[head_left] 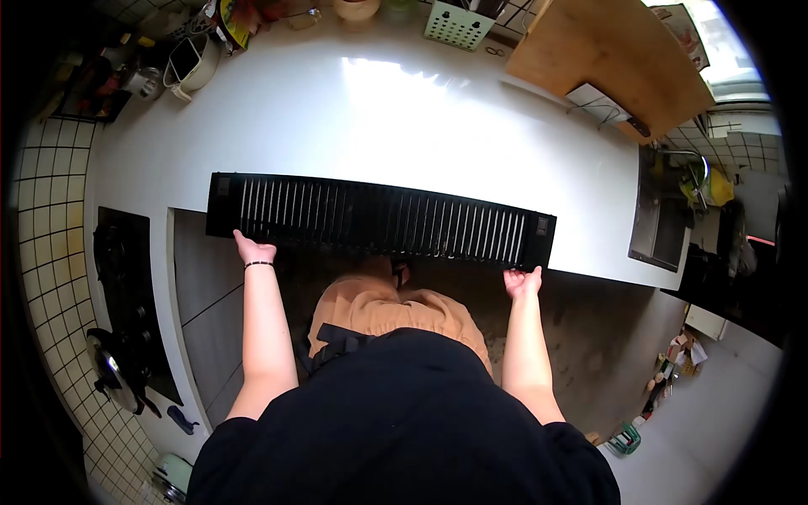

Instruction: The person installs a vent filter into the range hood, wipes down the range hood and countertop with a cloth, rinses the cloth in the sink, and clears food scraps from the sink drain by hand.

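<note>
A long black slatted rack (379,217) lies at the front edge of the white countertop (295,126), slightly tilted so its right end sits lower in view. My left hand (252,247) grips its near edge by the left end, the thumb against the side and the fingers hidden underneath. At the right end my right hand (523,282) holds the same near edge, with its fingers partly under the rack. Whether the rack rests on the counter or is raised a little, I cannot tell.
On the left is a black stove (135,295) with a lidded pan (114,370). A sink (661,206) is at the right. Along the back stand a white pitcher (192,63), a green perforated holder (457,25) and a wooden board (606,55) with a knife (637,124) by it.
</note>
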`<state>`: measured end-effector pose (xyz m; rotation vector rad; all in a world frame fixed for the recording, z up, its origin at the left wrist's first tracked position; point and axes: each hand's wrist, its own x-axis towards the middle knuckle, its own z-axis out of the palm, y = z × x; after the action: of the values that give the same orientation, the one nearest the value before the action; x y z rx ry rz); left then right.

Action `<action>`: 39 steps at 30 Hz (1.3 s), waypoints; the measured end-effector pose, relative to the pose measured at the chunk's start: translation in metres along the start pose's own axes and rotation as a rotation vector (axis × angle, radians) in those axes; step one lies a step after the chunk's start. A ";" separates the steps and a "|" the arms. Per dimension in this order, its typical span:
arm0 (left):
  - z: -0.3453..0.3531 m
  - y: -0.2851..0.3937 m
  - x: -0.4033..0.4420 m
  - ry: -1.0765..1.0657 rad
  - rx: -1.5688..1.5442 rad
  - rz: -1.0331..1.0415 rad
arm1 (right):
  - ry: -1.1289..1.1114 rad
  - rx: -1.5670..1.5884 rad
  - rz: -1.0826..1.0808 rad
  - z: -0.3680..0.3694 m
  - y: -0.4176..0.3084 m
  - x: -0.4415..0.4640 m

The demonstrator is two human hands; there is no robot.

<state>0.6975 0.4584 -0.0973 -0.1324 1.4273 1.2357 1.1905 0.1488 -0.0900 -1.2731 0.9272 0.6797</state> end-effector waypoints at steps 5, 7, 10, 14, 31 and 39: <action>-0.023 -0.002 -0.017 0.041 -0.040 0.062 | -0.119 0.095 -0.056 0.003 -0.007 -0.015; -0.029 0.000 -0.036 0.010 -0.102 -0.003 | -0.155 0.129 -0.093 -0.003 -0.010 -0.009; -0.049 -0.004 -0.050 0.033 -0.151 0.020 | -0.188 0.204 -0.044 -0.013 -0.008 -0.003; -0.072 -0.004 -0.068 0.027 -0.204 0.087 | -0.141 0.311 0.016 -0.033 0.004 0.002; -0.030 0.056 -0.078 -1.319 -0.461 -0.264 | -0.487 0.510 -0.204 0.006 -0.037 -0.118; 0.013 0.079 -0.089 -0.581 -0.290 -0.173 | -0.963 0.619 -0.347 0.023 -0.053 -0.107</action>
<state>0.6789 0.4528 0.0212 -0.0818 0.7188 1.2043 1.1880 0.1680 0.0302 -0.4168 0.0751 0.5639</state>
